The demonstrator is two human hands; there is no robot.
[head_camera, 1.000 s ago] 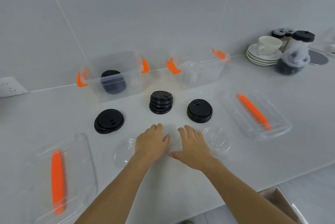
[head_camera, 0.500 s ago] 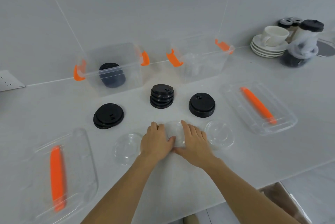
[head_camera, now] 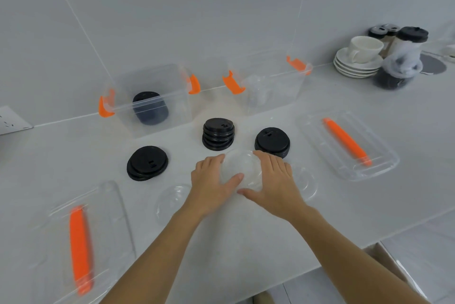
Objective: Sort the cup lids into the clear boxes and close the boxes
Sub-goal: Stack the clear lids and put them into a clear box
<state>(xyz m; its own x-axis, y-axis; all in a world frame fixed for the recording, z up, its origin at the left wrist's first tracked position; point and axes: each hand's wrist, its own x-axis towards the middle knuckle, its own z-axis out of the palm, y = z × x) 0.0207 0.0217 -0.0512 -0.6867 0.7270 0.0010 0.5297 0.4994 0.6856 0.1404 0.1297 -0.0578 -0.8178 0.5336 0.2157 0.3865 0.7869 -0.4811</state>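
The clear lids [head_camera: 240,168] near the bench's front edge look light, thin, slippery; left hand [head_camera: 211,180] and right hand [head_camera: 273,178] clamp the stack's rim from both sides.

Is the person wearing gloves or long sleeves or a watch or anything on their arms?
No. Both arms are bare as far as the picture shows, with no sleeves. The left hand and right hand have no gloves, rings, watch or bracelets.

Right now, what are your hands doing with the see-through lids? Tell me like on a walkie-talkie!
Left hand and right hand both clasp the clear lid stack. Right clear box open. Black lid stacks stand between.
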